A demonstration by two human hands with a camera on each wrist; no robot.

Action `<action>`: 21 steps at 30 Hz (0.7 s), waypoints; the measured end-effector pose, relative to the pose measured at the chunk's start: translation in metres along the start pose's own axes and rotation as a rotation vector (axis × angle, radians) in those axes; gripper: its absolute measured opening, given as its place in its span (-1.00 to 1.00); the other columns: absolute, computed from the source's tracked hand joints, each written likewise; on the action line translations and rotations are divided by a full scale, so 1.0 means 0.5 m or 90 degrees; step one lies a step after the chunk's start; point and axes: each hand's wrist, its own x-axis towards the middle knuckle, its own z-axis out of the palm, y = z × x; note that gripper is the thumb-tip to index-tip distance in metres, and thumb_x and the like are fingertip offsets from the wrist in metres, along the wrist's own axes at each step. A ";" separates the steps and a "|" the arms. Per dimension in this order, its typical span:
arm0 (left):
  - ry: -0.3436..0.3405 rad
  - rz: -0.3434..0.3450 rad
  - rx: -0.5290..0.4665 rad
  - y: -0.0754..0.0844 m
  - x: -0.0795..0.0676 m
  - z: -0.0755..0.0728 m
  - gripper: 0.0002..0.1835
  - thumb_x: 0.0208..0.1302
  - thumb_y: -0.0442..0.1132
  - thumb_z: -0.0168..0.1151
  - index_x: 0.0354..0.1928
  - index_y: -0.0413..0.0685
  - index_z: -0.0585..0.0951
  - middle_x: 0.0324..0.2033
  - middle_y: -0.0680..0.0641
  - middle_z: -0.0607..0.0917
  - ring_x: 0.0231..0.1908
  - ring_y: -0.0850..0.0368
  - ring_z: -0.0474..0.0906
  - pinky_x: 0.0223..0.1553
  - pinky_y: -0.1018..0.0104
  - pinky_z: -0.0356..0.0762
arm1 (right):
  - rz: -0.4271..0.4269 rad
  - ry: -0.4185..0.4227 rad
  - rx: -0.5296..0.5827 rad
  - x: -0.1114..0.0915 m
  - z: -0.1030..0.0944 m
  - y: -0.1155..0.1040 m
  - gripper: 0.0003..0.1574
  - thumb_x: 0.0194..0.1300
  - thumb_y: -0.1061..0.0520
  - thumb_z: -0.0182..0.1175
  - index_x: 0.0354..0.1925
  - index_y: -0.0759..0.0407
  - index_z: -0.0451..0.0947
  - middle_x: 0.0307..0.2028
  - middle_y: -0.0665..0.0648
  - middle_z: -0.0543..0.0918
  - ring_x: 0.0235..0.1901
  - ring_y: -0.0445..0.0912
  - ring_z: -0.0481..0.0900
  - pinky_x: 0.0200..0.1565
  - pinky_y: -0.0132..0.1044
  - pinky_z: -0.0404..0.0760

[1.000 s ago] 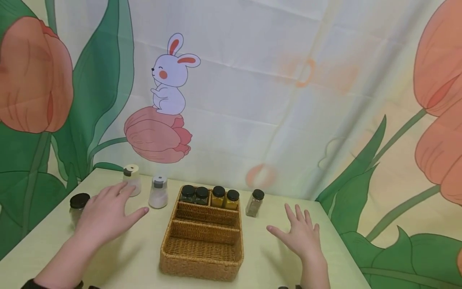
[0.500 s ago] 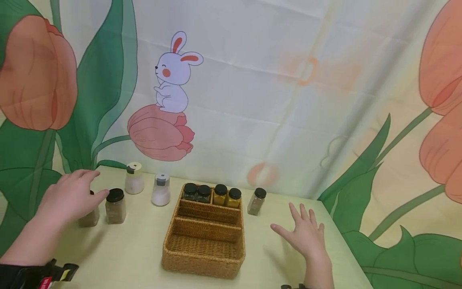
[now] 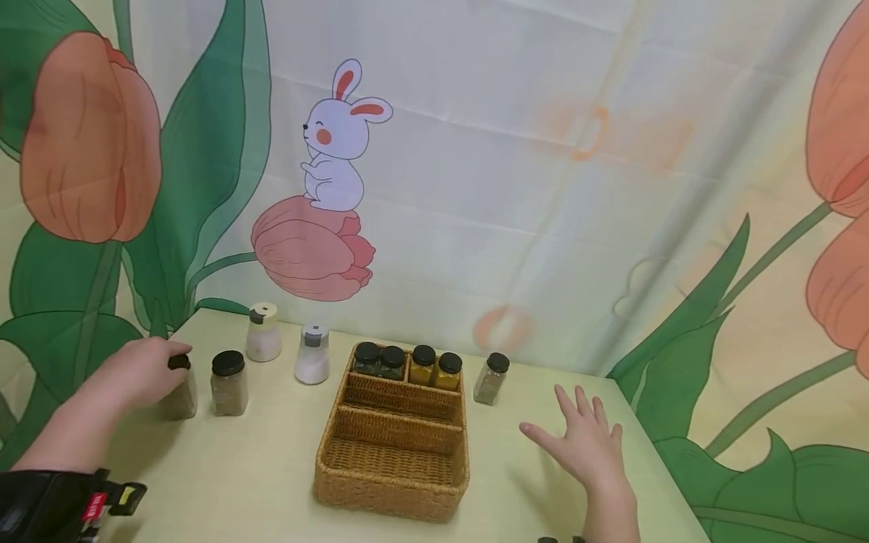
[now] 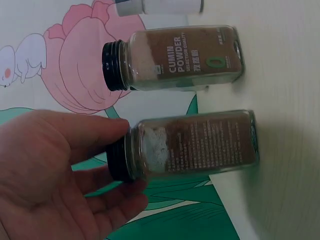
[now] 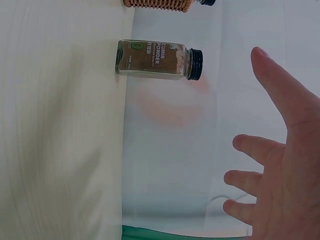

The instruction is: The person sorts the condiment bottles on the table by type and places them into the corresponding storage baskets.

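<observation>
At the table's left side my left hand (image 3: 141, 371) pinches the black lid of a spice jar (image 3: 180, 400) between thumb and fingers. The left wrist view shows this jar (image 4: 200, 145) filled with brown powder, its small-print label facing the camera, base on the table. Beside it, apart, stands a cumin powder jar (image 3: 229, 392) with a black lid. My right hand (image 3: 587, 437) hovers over the right side of the table, fingers spread, holding nothing. Nearest to it is another cumin powder jar (image 5: 155, 60), upright to the right of the basket.
A wicker basket (image 3: 387, 494) with compartments stands mid-table; its back slots hold dark jars (image 3: 391, 363) and yellow jars (image 3: 449, 371). Two shakers with white contents, one yellow-topped (image 3: 263, 343) and one grey-white (image 3: 312, 363), stand behind the left jars. A printed curtain (image 3: 475, 188) hangs behind the table.
My left hand has moved left and down onto the leftmost jar's lid, uncovering the neighbouring cumin jar. The right hand keeps its spread pose; the view has shifted slightly.
</observation>
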 end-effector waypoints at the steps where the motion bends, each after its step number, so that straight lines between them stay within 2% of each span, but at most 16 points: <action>1: 0.001 -0.009 0.004 0.000 0.002 -0.001 -0.51 0.20 -0.23 0.22 0.08 -0.48 0.49 -0.04 -0.55 0.50 -0.05 -0.49 0.38 -0.18 -0.28 0.48 | 0.001 -0.002 0.000 0.000 -0.001 0.001 0.35 -0.01 -0.72 -0.02 0.48 0.06 0.03 0.42 0.39 -0.06 0.34 0.38 -0.26 0.08 0.61 -0.25; 4: 0.000 -0.043 0.006 0.004 0.008 -0.006 -0.50 0.20 -0.09 0.27 -0.02 -0.44 0.54 -0.16 -0.49 0.57 -0.16 -0.40 0.46 -0.29 -0.20 0.53 | 0.003 -0.006 0.000 -0.001 -0.004 0.005 0.35 0.00 -0.72 -0.02 0.47 0.07 0.04 0.42 0.40 -0.06 0.34 0.38 -0.27 0.09 0.60 -0.25; 8: -0.018 -0.082 0.004 0.010 0.014 -0.014 -0.47 0.18 0.08 0.29 -0.22 -0.37 0.55 -0.40 -0.27 0.59 -0.37 -0.19 0.52 -0.47 -0.03 0.52 | 0.006 -0.007 -0.001 -0.003 -0.006 0.012 0.35 -0.01 -0.72 -0.02 0.46 0.10 0.07 0.42 0.42 -0.06 0.33 0.39 -0.27 0.08 0.61 -0.25; 10: -0.023 -0.099 0.016 0.010 0.014 -0.014 -0.36 0.18 0.16 0.28 -0.17 -0.42 0.52 -0.37 -0.34 0.58 -0.36 -0.24 0.52 -0.48 -0.05 0.53 | 0.007 -0.009 0.000 -0.002 -0.005 0.014 0.35 -0.01 -0.72 -0.02 0.45 0.11 0.09 0.41 0.42 -0.05 0.33 0.40 -0.27 0.08 0.61 -0.27; 14: -0.022 -0.118 0.032 0.005 0.011 -0.011 -0.12 0.17 0.28 0.21 0.03 -0.55 0.41 -0.15 -0.54 0.51 -0.23 -0.42 0.47 -0.40 -0.20 0.53 | 0.011 -0.016 0.001 0.000 -0.004 0.017 0.35 -0.02 -0.73 -0.02 0.44 0.12 0.12 0.41 0.42 -0.03 0.33 0.40 -0.27 0.07 0.61 -0.27; 17: -0.028 -0.109 0.012 -0.004 0.006 -0.011 -0.14 0.15 0.30 0.21 0.02 -0.49 0.44 -0.14 -0.50 0.53 -0.23 -0.38 0.49 -0.45 -0.15 0.53 | 0.011 -0.020 -0.003 0.001 0.000 0.017 0.34 -0.02 -0.73 -0.03 0.44 0.11 0.13 0.41 0.42 -0.02 0.33 0.40 -0.27 0.07 0.61 -0.26; 21: -0.042 -0.073 -0.014 -0.014 -0.002 -0.013 -0.20 0.10 0.21 0.30 0.02 -0.46 0.46 -0.14 -0.47 0.54 -0.21 -0.33 0.49 -0.41 -0.15 0.53 | 0.008 -0.030 -0.011 0.002 0.008 0.015 0.35 -0.03 -0.74 -0.04 0.44 0.09 0.12 0.41 0.42 -0.02 0.33 0.40 -0.27 0.07 0.62 -0.26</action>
